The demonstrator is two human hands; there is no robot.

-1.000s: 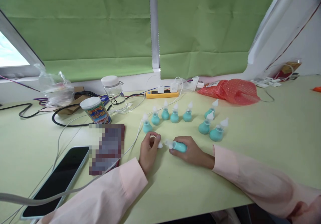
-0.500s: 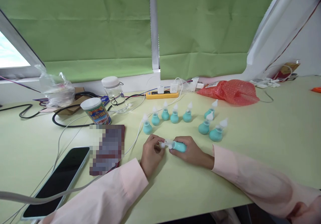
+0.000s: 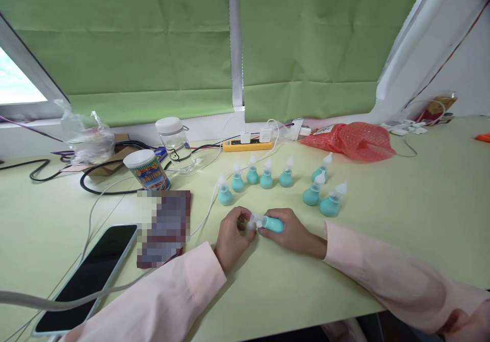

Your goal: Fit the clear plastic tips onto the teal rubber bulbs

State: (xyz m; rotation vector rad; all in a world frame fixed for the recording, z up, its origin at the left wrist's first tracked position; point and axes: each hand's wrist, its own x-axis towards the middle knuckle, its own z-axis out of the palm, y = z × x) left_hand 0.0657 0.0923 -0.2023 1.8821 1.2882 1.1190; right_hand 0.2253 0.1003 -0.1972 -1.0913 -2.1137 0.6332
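A teal squeeze bulb [image 3: 274, 224] lies on its side between both hands, its clear neck pointing left. My right hand [image 3: 288, 229] is wrapped round the teal part. At the clear end, my left hand [image 3: 234, 234] has its thumb and fingers closed round a small translucent tip [image 3: 251, 225]. Several more teal bulbs with clear pointed tips stand beyond the hands, one of them [image 3: 225, 195] just past my left hand. Another bulb [image 3: 329, 205] leans on the right, beside a similar one [image 3: 311, 195].
A black-screened phone [image 3: 90, 275] and a pixelated item [image 3: 164, 229] lie at left. Behind stand a paper-labelled can [image 3: 147, 170], a clear bottle [image 3: 175, 145] and a yellow power strip [image 3: 247, 145]. Red bubble wrap [image 3: 356, 140] lies at back right. White cables cross the left side.
My left fingers have shifted slightly around the clear tip, with the thumb moving a little to the right. My right hand and the standing bulbs have not visibly moved.
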